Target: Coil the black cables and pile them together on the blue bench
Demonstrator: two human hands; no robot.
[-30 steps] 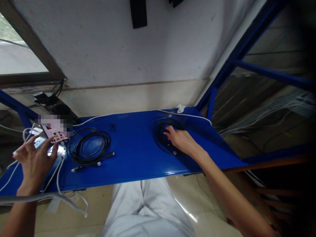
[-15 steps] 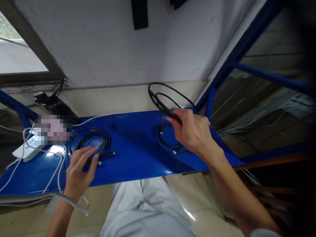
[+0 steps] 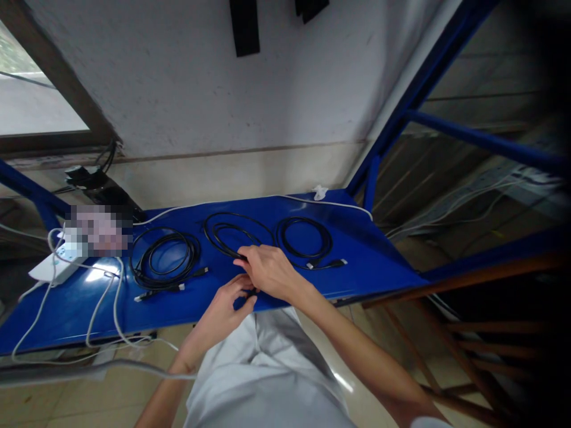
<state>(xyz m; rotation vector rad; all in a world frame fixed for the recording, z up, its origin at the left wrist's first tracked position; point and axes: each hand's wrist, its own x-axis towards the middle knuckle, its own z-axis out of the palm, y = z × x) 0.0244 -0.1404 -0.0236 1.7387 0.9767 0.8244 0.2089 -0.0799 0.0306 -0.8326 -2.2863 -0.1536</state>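
My right hand (image 3: 270, 270) is closed on the black cable (image 3: 231, 214), whose loops rest on the blue table in front of me. Just below it, my left hand (image 3: 227, 306) curls its thumb and fingers round a dark end of this cable near the table's front edge; the other hand partly hides that spot. To the left lies a coiled black cable (image 3: 154, 261) with its plugs toward me. Another coiled black cable (image 3: 329, 235) is on the right, its two plugs (image 3: 332, 263) pointing right.
The blue table (image 3: 375, 261) stands against a wall. At its left are a white power strip (image 3: 57, 267), white cords (image 3: 116, 303), a blurred item (image 3: 100, 232) and a dark object (image 3: 104, 193). A crumpled white scrap (image 3: 319, 192) sits at the back. Blue frame bars (image 3: 468, 139) rise on the right.
My right hand has brought the black cable from the right, where it was held up, down to the middle of the table. My left hand has moved right from the left coil to meet it.
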